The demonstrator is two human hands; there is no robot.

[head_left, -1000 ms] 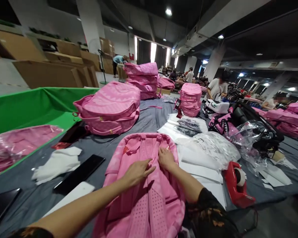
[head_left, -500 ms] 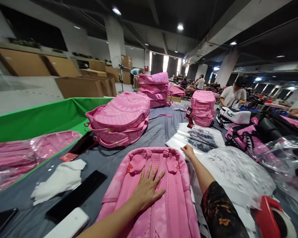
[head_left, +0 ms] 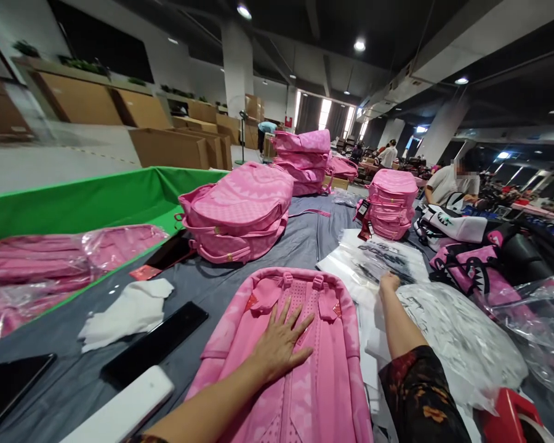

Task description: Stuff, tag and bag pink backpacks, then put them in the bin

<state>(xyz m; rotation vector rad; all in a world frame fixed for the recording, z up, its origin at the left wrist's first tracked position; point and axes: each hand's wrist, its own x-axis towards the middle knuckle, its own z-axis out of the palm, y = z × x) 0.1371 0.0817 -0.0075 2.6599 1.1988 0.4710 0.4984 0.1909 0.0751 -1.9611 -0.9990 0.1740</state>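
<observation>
Left hand (head_left: 281,344), fingers spread, seemingly steadies the pink fabric backpack (head_left: 335,369) at bottom centre; right hand (head_left: 389,282) curls by flat, printed clear-plastic bags (head_left: 399,255), whether pinching I can't tell.

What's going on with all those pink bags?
A person's left hand lies flat, fingers spread, on a pink backpack, which rests strap side up on the grey cloth. Their right hand is curled over what look like printed plastic bags; I can't tell whether it grips one. More pink backpacks sit farther back.
</observation>
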